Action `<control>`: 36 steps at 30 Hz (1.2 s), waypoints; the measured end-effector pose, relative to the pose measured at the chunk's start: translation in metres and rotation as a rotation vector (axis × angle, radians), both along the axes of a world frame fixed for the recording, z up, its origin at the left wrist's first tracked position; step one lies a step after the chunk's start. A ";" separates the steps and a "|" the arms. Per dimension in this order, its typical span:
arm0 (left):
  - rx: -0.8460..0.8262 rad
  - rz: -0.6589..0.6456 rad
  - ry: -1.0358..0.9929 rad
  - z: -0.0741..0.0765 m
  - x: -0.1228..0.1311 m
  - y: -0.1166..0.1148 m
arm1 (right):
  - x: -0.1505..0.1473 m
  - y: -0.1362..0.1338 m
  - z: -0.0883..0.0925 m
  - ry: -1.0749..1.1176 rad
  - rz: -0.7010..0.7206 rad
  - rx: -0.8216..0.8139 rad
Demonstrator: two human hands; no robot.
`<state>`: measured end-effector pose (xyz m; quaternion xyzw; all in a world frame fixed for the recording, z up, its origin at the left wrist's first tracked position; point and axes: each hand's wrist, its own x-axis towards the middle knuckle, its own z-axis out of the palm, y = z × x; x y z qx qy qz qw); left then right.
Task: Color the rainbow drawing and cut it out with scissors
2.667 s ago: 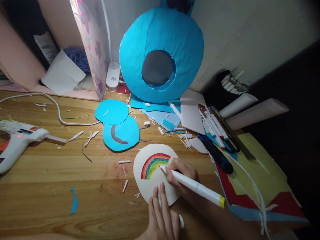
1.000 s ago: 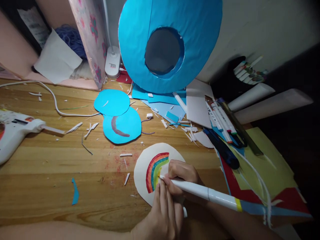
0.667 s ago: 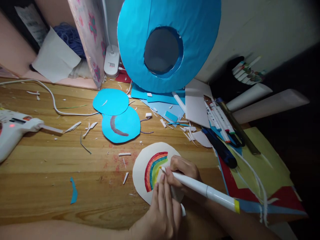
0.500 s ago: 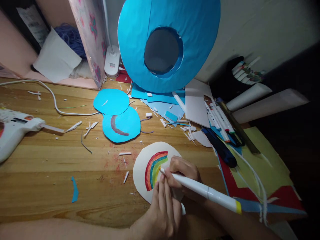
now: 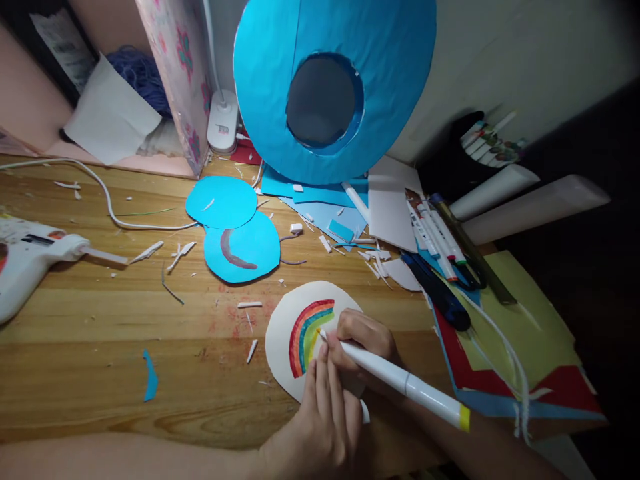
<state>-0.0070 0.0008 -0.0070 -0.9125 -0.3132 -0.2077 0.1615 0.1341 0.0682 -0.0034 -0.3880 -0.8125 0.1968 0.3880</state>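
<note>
R hand (image 5: 363, 340) is gripping the white marker (image 5: 395, 380), tip now working the rainbow (image 5: 306, 330) inner band, while L hand (image 5: 325, 427), fingers flat, is pinning the cream disc (image 5: 281, 333), turned vs approx 3 s ago, by the table (image 5: 100, 347) front edge.

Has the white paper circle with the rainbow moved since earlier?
Yes: the white paper circle has turned counter-clockwise, judged against the blue paper disc with the grey arc, while staying in about the same spot.
</note>
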 end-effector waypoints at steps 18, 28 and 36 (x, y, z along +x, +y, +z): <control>0.048 -0.008 0.039 0.007 -0.003 0.005 | 0.007 -0.003 -0.001 -0.034 -0.086 0.078; 0.068 -0.020 0.025 0.003 -0.002 0.007 | 0.006 -0.003 -0.002 -0.054 -0.110 0.056; 0.074 -0.013 0.026 -0.001 -0.002 0.004 | 0.009 -0.002 0.002 -0.130 -0.154 0.095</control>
